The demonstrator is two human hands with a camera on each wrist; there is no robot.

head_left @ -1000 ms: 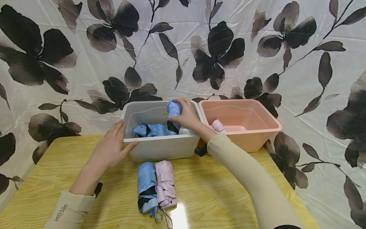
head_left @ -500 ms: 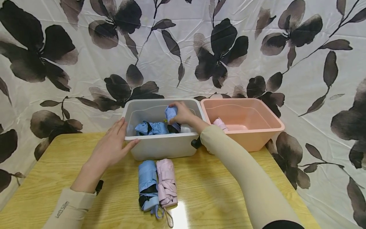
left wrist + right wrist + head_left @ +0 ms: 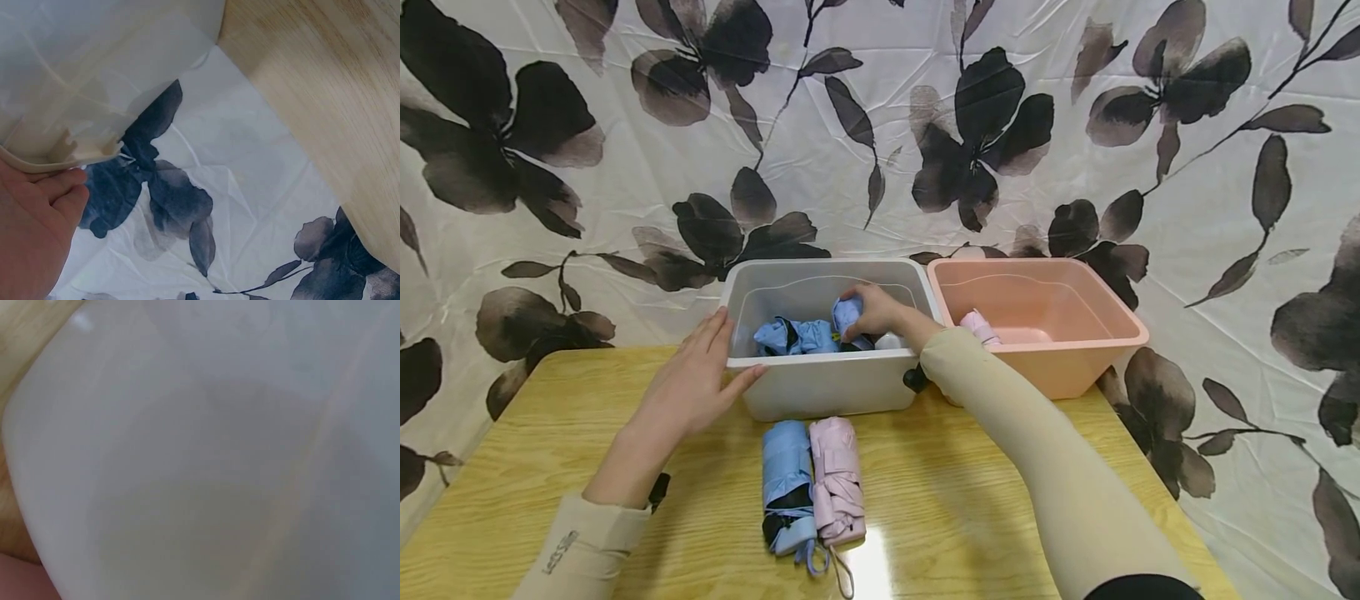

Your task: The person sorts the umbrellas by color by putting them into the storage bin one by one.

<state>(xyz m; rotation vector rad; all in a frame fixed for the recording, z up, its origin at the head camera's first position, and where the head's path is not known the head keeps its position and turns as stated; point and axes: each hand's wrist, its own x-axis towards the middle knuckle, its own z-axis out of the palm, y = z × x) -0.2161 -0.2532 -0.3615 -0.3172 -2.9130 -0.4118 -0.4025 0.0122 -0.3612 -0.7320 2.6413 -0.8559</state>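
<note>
In the head view my right hand [image 3: 883,312] reaches into the grey bin [image 3: 827,387] and grips a blue folded umbrella [image 3: 846,312], which stands tilted inside. Its lower end is hidden by the bin's front wall. Left of it another blue folded umbrella [image 3: 811,337] lies in the bin, and a whitish rounded thing [image 3: 890,342] is partly visible at the right. My left hand [image 3: 681,383] rests against the bin's left side with straight fingers, the thumb by the front rim. The left wrist view shows its fingers [image 3: 65,190] at the rim; the right wrist view shows only the bin's pale wall [image 3: 206,450].
A peach bin [image 3: 1037,358] stands just right of the grey one, with a pink folded umbrella [image 3: 980,326] inside. On the wooden table [image 3: 955,517], a blue folded umbrella [image 3: 787,471] and a pink one [image 3: 837,479] lie side by side in front. Floral cloth [image 3: 850,183] hangs behind.
My right hand has lowered the blue umbrella deeper into the grey bin, where it stood higher a second ago. The left hand keeps its place on the bin. The view has shifted slightly.
</note>
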